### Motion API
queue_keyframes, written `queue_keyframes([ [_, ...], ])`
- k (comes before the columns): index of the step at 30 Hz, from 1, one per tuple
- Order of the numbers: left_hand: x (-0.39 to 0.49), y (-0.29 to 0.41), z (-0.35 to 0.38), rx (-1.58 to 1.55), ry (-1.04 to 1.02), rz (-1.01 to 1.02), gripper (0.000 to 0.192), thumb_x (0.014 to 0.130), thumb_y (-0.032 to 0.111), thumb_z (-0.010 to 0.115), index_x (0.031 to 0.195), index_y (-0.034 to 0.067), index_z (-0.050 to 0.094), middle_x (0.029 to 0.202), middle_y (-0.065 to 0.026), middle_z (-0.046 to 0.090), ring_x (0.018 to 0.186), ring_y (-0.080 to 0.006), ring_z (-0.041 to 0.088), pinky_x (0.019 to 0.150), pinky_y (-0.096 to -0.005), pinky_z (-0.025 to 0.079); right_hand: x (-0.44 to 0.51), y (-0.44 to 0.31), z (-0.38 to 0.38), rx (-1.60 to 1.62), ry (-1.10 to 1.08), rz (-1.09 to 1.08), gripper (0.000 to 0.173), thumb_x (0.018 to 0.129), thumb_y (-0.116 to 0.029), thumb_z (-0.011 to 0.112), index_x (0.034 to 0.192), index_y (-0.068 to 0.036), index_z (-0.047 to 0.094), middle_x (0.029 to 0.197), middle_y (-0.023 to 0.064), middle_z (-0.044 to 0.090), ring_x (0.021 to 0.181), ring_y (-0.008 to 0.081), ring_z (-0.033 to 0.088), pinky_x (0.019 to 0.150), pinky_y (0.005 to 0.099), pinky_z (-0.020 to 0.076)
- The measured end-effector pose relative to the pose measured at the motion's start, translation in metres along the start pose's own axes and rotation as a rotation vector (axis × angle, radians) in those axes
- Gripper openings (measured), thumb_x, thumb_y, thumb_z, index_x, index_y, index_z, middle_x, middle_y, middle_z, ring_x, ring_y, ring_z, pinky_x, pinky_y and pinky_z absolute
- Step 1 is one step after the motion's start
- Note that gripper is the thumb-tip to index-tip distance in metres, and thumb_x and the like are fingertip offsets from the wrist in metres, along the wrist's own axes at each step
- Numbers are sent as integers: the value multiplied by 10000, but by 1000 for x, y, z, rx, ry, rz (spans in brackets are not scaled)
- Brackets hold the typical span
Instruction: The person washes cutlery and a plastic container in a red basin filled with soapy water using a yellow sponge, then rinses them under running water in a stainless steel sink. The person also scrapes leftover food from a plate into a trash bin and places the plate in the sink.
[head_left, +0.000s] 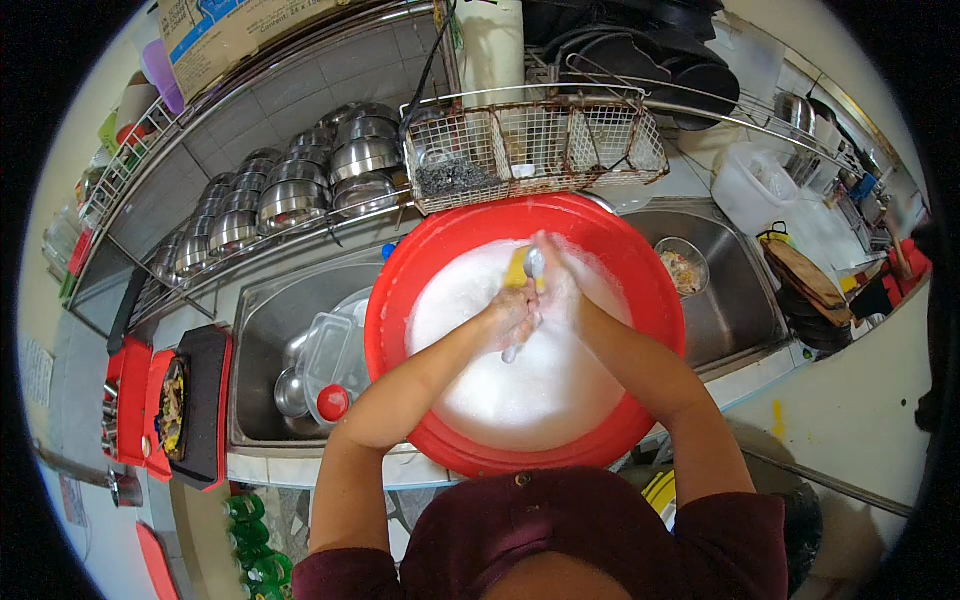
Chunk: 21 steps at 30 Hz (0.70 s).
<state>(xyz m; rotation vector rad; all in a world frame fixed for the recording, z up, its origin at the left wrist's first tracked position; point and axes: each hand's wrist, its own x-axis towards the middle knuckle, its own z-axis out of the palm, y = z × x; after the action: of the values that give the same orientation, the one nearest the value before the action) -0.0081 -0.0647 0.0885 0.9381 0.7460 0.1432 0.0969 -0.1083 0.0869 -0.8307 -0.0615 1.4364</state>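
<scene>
Both hands are over a large red plastic basin (652, 300) filled with white suds (480, 382). My left hand (513, 316) is closed around a metal spoon (534, 264), whose handle end sticks out below the fist. A yellow sponge (516, 268) lies against the spoon between the hands. My right hand (559, 289) is pressed to the sponge and spoon from the right, its fingers blurred and partly covered in foam. How the right fingers wrap the sponge is hidden.
The left sink (259, 390) holds a clear plastic container (328, 349), a metal bowl (291, 391) and a red cup (332, 403). A strainer with food scraps (684, 270) sits in the right sink (739, 300). Behind the basin hangs a wire basket (536, 150), beside stacked steel bowls (294, 196).
</scene>
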Motion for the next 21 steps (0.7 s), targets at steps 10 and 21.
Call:
queue_keyframes([
  [10,-35,24,-13,241,-5,-197,309,921,286,389,659,134,451,482,14,366,335,-103,282,292,-255,223,10,-29,-9,-787,-366,-516,300,824,-174,560,1079,-17,535,905,69,593,813,177,592,700,280,490],
  [21,-29,12,1,73,-231,-83,355,910,310,358,644,96,454,457,-26,367,336,-132,296,320,-303,252,-2,-30,8,-344,-21,-221,277,808,-369,591,662,-139,541,532,11,509,448,156,491,489,312,443],
])
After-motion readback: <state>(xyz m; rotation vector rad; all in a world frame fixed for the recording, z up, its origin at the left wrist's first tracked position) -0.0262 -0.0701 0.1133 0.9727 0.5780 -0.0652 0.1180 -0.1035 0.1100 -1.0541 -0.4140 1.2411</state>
